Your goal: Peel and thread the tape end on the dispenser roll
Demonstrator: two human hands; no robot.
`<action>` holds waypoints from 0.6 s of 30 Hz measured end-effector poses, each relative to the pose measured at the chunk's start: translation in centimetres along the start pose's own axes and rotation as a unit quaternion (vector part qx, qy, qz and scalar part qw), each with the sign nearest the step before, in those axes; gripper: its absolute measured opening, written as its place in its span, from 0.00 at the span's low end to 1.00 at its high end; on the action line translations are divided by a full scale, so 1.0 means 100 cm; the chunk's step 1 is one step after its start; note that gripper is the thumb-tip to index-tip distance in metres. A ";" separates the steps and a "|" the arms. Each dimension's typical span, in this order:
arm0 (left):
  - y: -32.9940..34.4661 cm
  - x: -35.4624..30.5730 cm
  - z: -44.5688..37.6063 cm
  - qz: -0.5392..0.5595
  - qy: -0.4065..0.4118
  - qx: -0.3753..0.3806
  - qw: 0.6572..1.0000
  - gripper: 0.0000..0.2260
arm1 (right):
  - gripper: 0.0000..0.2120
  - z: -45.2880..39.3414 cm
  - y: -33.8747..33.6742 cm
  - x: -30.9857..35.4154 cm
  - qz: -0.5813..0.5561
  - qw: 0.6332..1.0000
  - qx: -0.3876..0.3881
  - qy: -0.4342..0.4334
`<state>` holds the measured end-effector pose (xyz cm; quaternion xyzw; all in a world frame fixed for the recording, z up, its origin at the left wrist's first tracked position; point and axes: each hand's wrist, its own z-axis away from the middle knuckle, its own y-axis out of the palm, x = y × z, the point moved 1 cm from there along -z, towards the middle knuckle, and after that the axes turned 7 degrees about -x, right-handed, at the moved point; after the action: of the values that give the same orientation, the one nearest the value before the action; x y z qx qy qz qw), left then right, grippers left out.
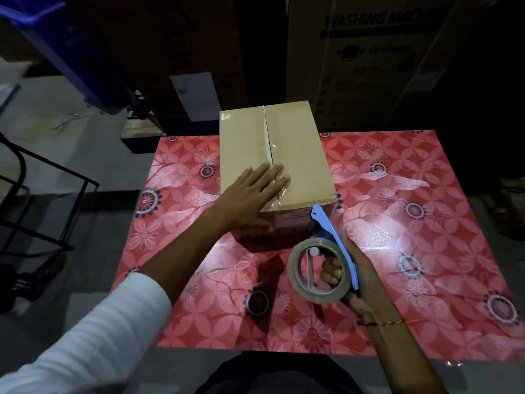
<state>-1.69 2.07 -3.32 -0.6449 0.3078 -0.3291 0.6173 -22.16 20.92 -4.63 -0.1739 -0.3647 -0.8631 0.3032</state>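
Head view: left hand [253, 194] flat, fingers straight, pressing cardboard box [277, 166] top at the seam; box sits toward the surface [397, 251] far edge. Right hand [352, 275] grips tape dispenser [321, 268] near the box's front. Risk: flaps gape at the far end, so tape may wrinkle.

from here i see a flat counter [397, 251] covered in a glossy red sheet printed with pale flowers and dark ringed rosettes. light glares off the sheet in white patches. a plain brown cardboard box [301, 155], flaps folded shut, stands directly on it toward the far edge, near the middle.
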 end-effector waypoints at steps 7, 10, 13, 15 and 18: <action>0.013 0.008 0.023 -0.019 -0.084 -0.027 0.996 0.50 | 0.14 0.005 0.021 0.016 -0.015 0.999 0.024 -0.015; 0.009 0.005 0.023 -0.012 -0.089 -0.031 0.995 0.50 | 0.16 0.003 0.035 0.026 -0.026 0.999 0.035 -0.009; 0.006 -0.004 0.026 -0.003 -0.102 -0.048 0.994 0.49 | 0.15 -0.001 0.044 0.035 -0.019 0.998 0.046 -0.024; 0.007 -0.017 0.029 -0.022 -0.092 -0.082 0.992 0.44 | 0.18 -0.003 0.048 0.041 -0.003 0.999 0.034 -0.032; 0.011 -0.031 0.032 -0.032 -0.052 -0.109 0.992 0.38 | 0.17 -0.001 0.060 0.046 0.008 0.999 0.037 -0.025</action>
<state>-0.93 6.38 -4.67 -0.7340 0.2883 -0.2795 0.5477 -21.75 15.70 0.82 -0.1873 -0.4028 -0.8416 0.3071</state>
